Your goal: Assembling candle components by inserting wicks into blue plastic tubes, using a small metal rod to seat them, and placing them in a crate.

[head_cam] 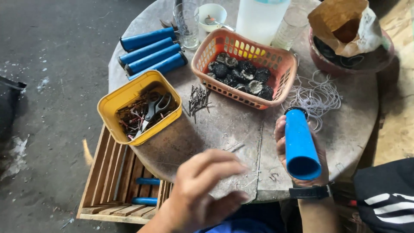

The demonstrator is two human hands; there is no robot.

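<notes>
Round table: worn, cluttered. Orange basket holds dark round parts; yellow tub holds scissors. Right hand is wrapped around a blue tube, upright above the near table edge. Tube judged light, rigid, smooth; a mid-length grasp suits it. Left hand hovers empty, fingers loosely spread.

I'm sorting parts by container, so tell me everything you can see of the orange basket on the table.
The orange basket is a rectangular, plastic-looking tray with slotted, latticed walls and rounded corners. It stands upright on the round grey table, set at an angle, and holds a heap of dark round pieces; a yellow patch shows at its far end. Loose white cord lies right beside it. Neither hand touches it.
</notes>
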